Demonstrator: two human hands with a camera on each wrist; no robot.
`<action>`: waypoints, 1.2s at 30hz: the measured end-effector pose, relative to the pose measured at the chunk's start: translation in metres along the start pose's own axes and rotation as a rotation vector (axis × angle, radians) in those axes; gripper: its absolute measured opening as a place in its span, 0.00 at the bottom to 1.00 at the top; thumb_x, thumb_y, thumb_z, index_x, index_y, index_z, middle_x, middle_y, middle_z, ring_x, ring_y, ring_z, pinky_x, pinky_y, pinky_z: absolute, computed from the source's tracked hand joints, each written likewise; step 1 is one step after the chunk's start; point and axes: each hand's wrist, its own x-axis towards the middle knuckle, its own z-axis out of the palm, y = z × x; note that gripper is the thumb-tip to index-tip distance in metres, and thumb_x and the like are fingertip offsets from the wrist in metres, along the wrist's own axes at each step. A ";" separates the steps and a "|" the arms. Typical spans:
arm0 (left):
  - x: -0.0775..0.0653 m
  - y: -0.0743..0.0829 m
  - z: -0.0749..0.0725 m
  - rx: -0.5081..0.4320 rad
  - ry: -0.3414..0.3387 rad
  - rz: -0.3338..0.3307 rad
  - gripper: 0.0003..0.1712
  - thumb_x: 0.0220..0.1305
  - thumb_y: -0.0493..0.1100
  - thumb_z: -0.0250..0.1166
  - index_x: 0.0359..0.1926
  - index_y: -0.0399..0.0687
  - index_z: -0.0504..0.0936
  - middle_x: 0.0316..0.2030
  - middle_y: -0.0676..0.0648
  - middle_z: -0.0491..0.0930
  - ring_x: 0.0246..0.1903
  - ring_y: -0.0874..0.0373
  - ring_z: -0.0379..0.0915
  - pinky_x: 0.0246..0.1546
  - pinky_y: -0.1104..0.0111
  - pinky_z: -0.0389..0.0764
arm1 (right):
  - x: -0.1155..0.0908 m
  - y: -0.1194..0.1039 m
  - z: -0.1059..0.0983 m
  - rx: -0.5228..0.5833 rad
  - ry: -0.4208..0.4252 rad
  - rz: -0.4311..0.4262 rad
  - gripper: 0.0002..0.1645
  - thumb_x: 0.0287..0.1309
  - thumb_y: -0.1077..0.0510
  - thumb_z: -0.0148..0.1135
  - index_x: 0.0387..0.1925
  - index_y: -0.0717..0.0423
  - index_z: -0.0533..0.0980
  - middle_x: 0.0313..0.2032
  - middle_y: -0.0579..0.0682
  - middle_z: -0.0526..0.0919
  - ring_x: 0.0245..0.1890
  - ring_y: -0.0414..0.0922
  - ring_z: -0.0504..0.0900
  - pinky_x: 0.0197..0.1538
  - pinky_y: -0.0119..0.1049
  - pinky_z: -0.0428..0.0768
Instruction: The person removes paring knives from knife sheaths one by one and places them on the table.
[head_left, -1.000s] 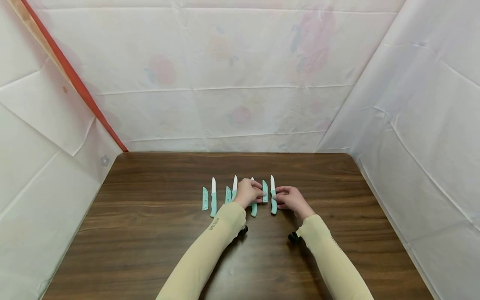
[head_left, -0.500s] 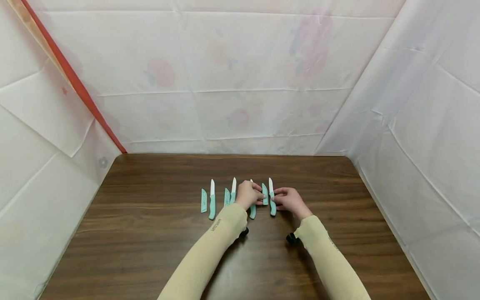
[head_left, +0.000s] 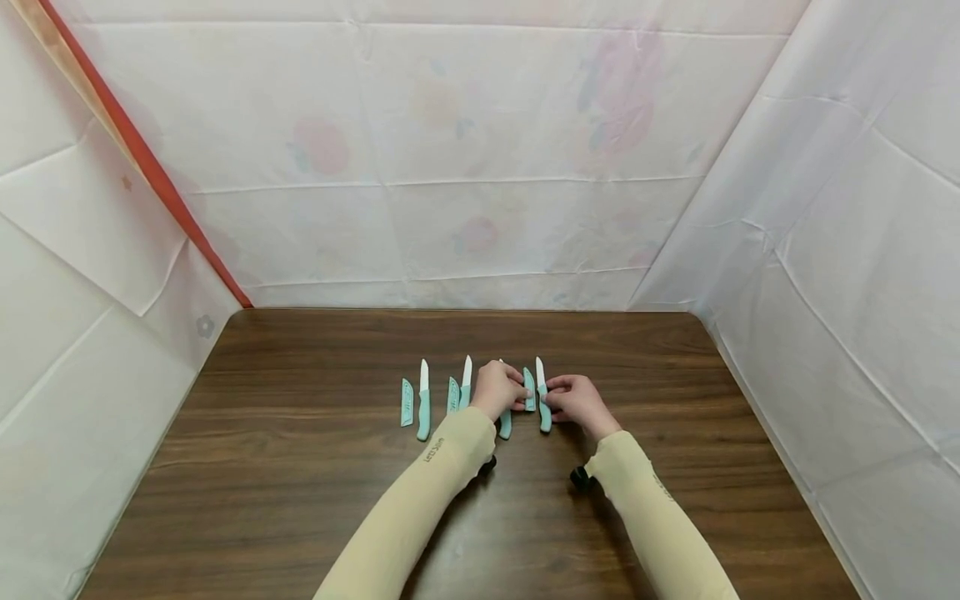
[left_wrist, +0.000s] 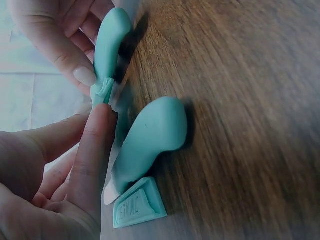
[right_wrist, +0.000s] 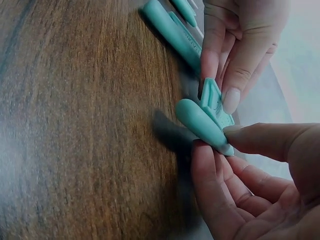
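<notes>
My left hand (head_left: 495, 390) pinches a mint-green blade cover (right_wrist: 214, 95) between thumb and fingers. Just right of it, my right hand (head_left: 583, 402) holds a small knife (head_left: 543, 412) by its mint handle, white blade pointing away from me. Cover and knife stand side by side, and they overlap in both wrist views. Beneath my left hand lies another knife (left_wrist: 152, 137), its blade mostly hidden in the head view. A cover with raised lettering (left_wrist: 140, 206) rests beside that knife in the left wrist view.
Farther left on the dark wooden table (head_left: 285, 467) lie two more white-bladed knives, the outer knife (head_left: 424, 412) and the inner knife (head_left: 467, 379). Each has a cover on its left, the outer cover (head_left: 407, 402) and the inner cover (head_left: 453, 395). White patterned cloth (head_left: 480, 150) hangs around the table.
The gap between the held cover and the held knife has narrowed slightly. Both hands keep their grips, and the head view has shifted a little.
</notes>
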 end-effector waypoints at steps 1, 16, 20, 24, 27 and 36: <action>0.000 0.000 0.000 0.001 -0.001 0.002 0.13 0.53 0.28 0.70 0.41 0.29 0.83 0.25 0.44 0.82 0.22 0.52 0.82 0.25 0.63 0.84 | 0.000 0.000 0.000 -0.001 0.003 0.002 0.17 0.61 0.66 0.59 0.51 0.68 0.74 0.42 0.61 0.80 0.32 0.47 0.82 0.35 0.41 0.84; 0.002 -0.001 0.007 0.040 0.005 0.027 0.10 0.52 0.27 0.70 0.37 0.30 0.83 0.25 0.44 0.80 0.20 0.53 0.81 0.22 0.66 0.83 | 0.004 0.003 0.003 -0.026 0.030 -0.023 0.16 0.58 0.68 0.61 0.49 0.69 0.76 0.40 0.60 0.82 0.32 0.46 0.82 0.33 0.42 0.84; 0.002 0.000 0.008 0.051 0.012 0.044 0.09 0.51 0.26 0.70 0.36 0.29 0.83 0.24 0.44 0.80 0.18 0.52 0.80 0.21 0.65 0.83 | 0.003 0.001 0.002 -0.050 0.044 -0.020 0.15 0.59 0.67 0.60 0.48 0.69 0.76 0.38 0.59 0.81 0.31 0.47 0.82 0.33 0.42 0.84; 0.003 0.001 0.010 0.090 0.023 0.065 0.09 0.50 0.26 0.71 0.34 0.28 0.83 0.23 0.44 0.80 0.17 0.52 0.80 0.19 0.67 0.82 | 0.002 0.001 0.001 -0.062 0.058 -0.016 0.15 0.59 0.67 0.59 0.48 0.69 0.76 0.37 0.58 0.80 0.29 0.47 0.82 0.33 0.42 0.84; 0.004 0.001 0.011 0.119 0.031 0.066 0.08 0.50 0.26 0.71 0.34 0.29 0.82 0.24 0.45 0.79 0.17 0.54 0.79 0.18 0.69 0.80 | 0.002 0.001 0.001 -0.058 0.062 -0.019 0.15 0.58 0.67 0.59 0.47 0.69 0.76 0.37 0.58 0.80 0.30 0.47 0.82 0.33 0.42 0.84; 0.003 0.002 0.013 0.163 0.058 0.057 0.09 0.49 0.27 0.72 0.33 0.31 0.81 0.24 0.45 0.78 0.14 0.60 0.76 0.17 0.72 0.79 | 0.004 0.004 0.001 -0.080 0.088 -0.015 0.14 0.56 0.67 0.60 0.45 0.68 0.77 0.34 0.56 0.81 0.29 0.47 0.81 0.31 0.41 0.84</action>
